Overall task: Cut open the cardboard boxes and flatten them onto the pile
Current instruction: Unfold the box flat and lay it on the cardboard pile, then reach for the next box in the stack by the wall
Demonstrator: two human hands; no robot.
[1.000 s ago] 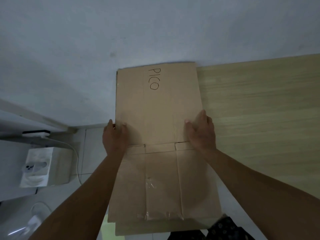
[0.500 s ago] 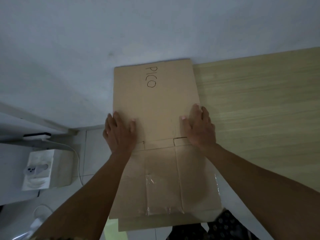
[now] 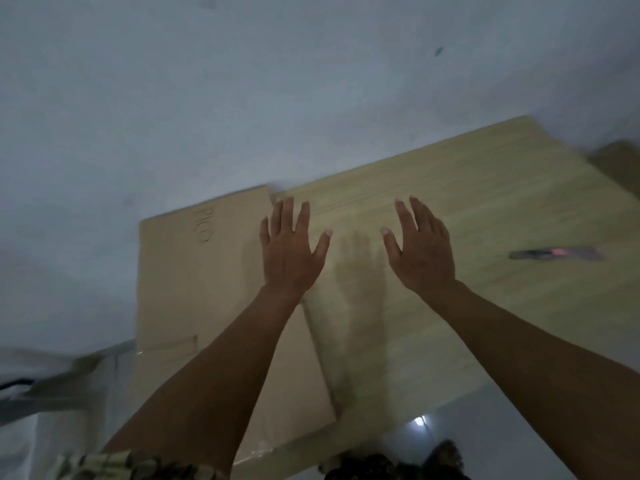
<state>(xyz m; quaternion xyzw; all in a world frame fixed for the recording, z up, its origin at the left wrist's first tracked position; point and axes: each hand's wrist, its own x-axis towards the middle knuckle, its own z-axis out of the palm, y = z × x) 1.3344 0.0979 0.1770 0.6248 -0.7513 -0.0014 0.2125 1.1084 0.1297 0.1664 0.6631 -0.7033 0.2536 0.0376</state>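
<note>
Head view gives us the wall (image 3: 242, 81) across the top, then the pale wooden board (image 3: 485, 209) on the floor, then the flattened cardboard box (image 3: 180, 278) lying at the board's left edge with its far end against the wall. Our left hand (image 3: 289, 249) is spread, fingers straight, over the box's right edge, and our right hand (image 3: 422, 252) is spread likewise over the bare board; neither holds anything. We cannot tell whether either palm touches what lies below it.

We judge this box done and the step in hand to be fetching the next one. To do it well we should leave the flat sheet squared against the wall so that later sheets stack evenly, and pick up the cutter (image 3: 557, 253), which lies on the board well to the right of our right hand, by its handle, not its tip.

Motion blur smears the whole frame. We cannot make out which end of the cutter is the blade, or whether it is extended. A brown shape (image 3: 620, 164) at the far right edge is cut off; it may be another box. Lettering on the cardboard is too blurred to read.
</note>
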